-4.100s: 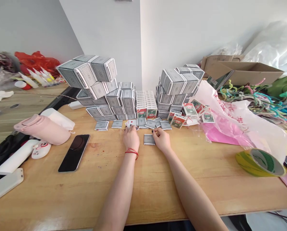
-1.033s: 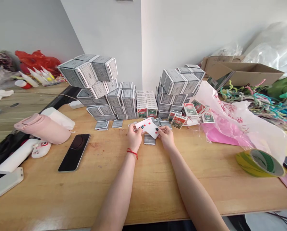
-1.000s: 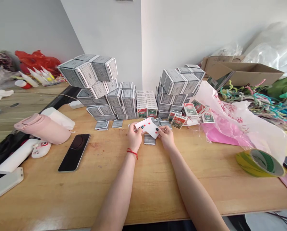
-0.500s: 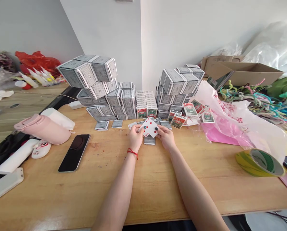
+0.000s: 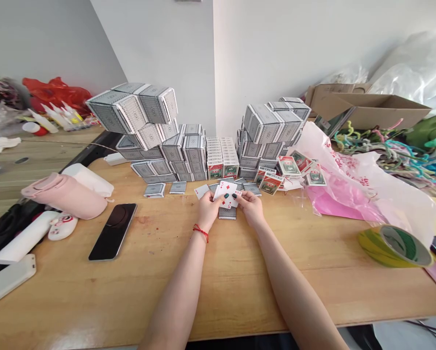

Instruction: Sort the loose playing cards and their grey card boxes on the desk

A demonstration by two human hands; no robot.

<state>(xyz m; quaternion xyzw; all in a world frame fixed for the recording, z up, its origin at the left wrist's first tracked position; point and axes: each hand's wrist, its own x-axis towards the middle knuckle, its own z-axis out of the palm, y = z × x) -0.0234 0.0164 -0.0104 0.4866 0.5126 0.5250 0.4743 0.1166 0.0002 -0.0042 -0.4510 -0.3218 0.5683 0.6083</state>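
Your left hand [image 5: 209,210] and right hand [image 5: 252,209] both have grip pinched closed on diamond playing cards [image 5: 224,189], held between them, partly hiding the face-down card pile [image 5: 227,214] on the surface [image 5: 230,272]. Step looks like overlapping cards; next move calls for light, even pressure.

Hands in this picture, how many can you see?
2: the left hand, with a red bracelet at its wrist, and the right hand across from it, both holding playing cards. No other hand shows.
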